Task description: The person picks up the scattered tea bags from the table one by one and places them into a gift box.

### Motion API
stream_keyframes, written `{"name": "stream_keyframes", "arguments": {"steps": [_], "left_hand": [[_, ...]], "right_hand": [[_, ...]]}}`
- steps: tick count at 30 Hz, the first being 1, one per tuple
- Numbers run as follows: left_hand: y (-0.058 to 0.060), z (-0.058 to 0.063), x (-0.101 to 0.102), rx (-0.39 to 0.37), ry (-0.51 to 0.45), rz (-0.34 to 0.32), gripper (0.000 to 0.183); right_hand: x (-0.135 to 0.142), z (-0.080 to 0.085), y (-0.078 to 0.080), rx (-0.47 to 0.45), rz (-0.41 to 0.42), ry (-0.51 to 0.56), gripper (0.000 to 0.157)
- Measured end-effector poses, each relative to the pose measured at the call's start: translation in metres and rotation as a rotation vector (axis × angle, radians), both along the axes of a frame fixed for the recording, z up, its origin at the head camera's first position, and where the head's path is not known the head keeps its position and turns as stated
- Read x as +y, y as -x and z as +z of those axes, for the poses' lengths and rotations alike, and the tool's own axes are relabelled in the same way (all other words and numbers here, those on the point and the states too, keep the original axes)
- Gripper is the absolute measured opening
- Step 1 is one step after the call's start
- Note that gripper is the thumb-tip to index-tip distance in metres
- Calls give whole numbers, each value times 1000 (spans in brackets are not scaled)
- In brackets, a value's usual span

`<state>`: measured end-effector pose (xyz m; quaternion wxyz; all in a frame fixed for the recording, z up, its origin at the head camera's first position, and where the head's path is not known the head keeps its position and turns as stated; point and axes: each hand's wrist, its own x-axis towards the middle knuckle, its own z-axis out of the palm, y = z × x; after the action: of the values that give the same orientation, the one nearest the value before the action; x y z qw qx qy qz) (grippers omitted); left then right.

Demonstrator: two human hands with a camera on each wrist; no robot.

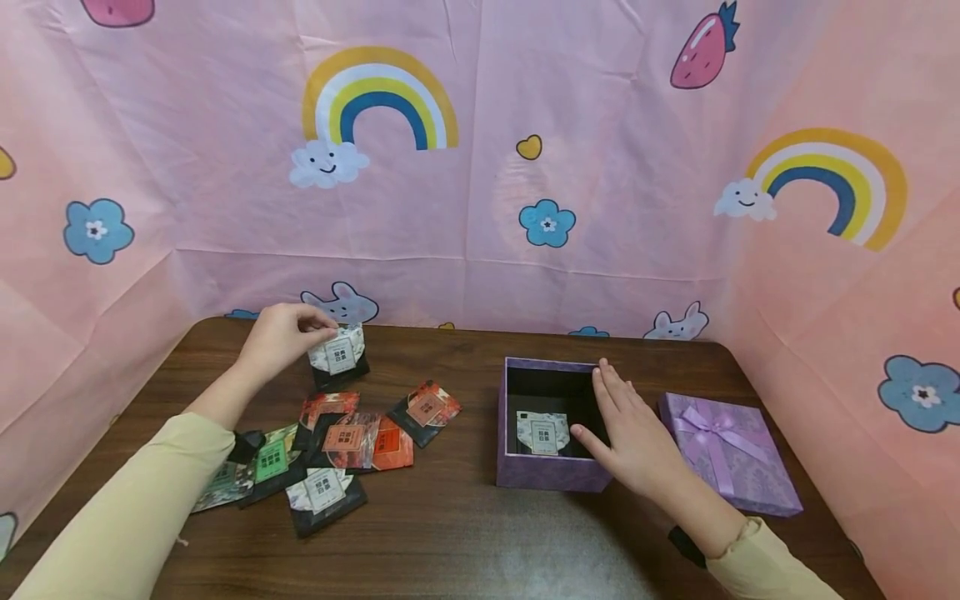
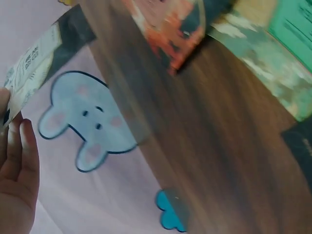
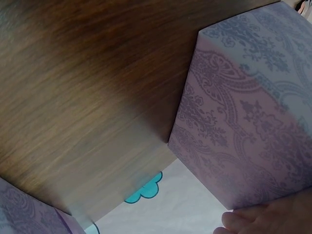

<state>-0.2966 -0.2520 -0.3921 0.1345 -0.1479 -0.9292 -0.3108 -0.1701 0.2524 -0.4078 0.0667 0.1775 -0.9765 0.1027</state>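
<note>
My left hand (image 1: 281, 337) pinches the upper edge of a black-and-white tea sachet (image 1: 341, 354) above the table's back left. In the left wrist view, this sachet (image 2: 36, 66) slants up from the fingertips. My right hand (image 1: 637, 437) lies with straight fingers along the right rim of an open purple box (image 1: 555, 475). The right wrist view shows the patterned outer side of the box (image 3: 253, 112), with fingertips at its edge. One white-labelled sachet (image 1: 542, 433) sits inside the box, against the dark interior.
Several sachets lie left of the box: overlapping red and orange ones (image 1: 345, 437), a separate orange one (image 1: 426, 408), a green one (image 1: 272, 457) and a white one (image 1: 324, 492). A purple lid with a ribbon bow (image 1: 765, 483) lies to the right. A patterned cloth (image 1: 480, 200) hangs behind the table.
</note>
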Motion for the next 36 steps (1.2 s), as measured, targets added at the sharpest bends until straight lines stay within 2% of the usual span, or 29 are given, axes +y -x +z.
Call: {"name": "stream_keyframes", "arguments": {"steps": [6, 11, 19, 24, 36], "left_hand": [[-5, 12, 19, 34, -4, 24, 10], [-8, 24, 39, 28, -39, 30, 11], [-4, 34, 74, 6, -93, -15, 11], [0, 37, 97, 33, -122, -50, 10], [-11, 52, 145, 113, -161, -147, 7]], "right_hand": [[0, -1, 0, 7, 2, -4, 87], [0, -1, 0, 9, 0, -10, 87], [0, 1, -1, 10, 0, -14, 87], [0, 0, 0, 10, 2, -10, 87], [1, -2, 0, 3, -2, -8, 88]]}}
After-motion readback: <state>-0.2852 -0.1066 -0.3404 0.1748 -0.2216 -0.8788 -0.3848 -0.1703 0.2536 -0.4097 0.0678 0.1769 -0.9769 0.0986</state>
